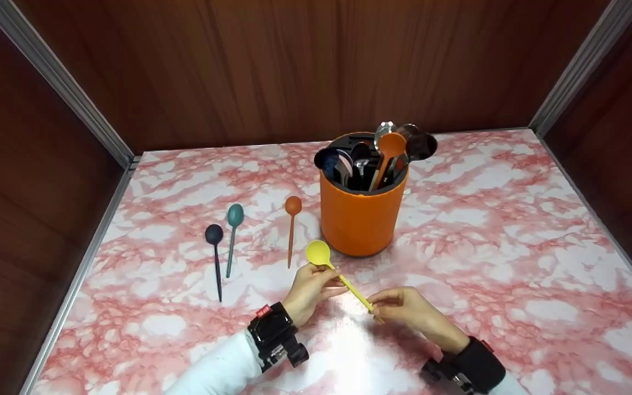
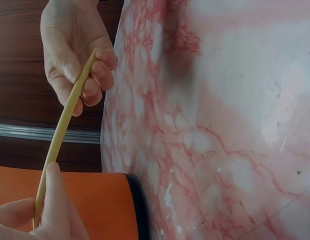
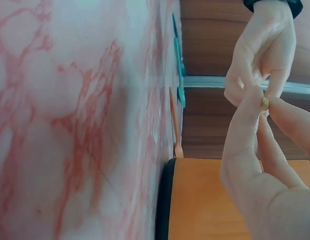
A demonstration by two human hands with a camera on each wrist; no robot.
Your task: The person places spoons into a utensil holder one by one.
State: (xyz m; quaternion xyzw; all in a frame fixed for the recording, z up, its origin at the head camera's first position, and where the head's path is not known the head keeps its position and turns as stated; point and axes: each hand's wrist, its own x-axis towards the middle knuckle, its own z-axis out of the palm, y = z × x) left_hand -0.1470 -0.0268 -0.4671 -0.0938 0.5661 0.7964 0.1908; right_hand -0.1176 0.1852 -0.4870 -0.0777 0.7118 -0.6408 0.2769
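Observation:
A yellow spoon (image 1: 318,253) with a round bowl and slim handle is held above the table between both hands. My left hand (image 1: 309,289) pinches its handle just below the bowl. Toward the handle's lower end, my right hand (image 1: 412,310) pinches it between thumb and fingers. In the left wrist view the yellow handle (image 2: 62,125) runs from one hand to the other. Only the handle's tip (image 3: 265,104) shows in the right wrist view. Just behind the spoon stands an orange utensil holder (image 1: 361,222), filled with several spoons and ladles.
Left of the holder, an orange spoon (image 1: 293,206), a teal spoon (image 1: 235,215) and a dark navy spoon (image 1: 214,234) lie on the pink-and-white marbled table (image 1: 491,241). Dark wood panels (image 1: 272,71) enclose the table at the back and both sides.

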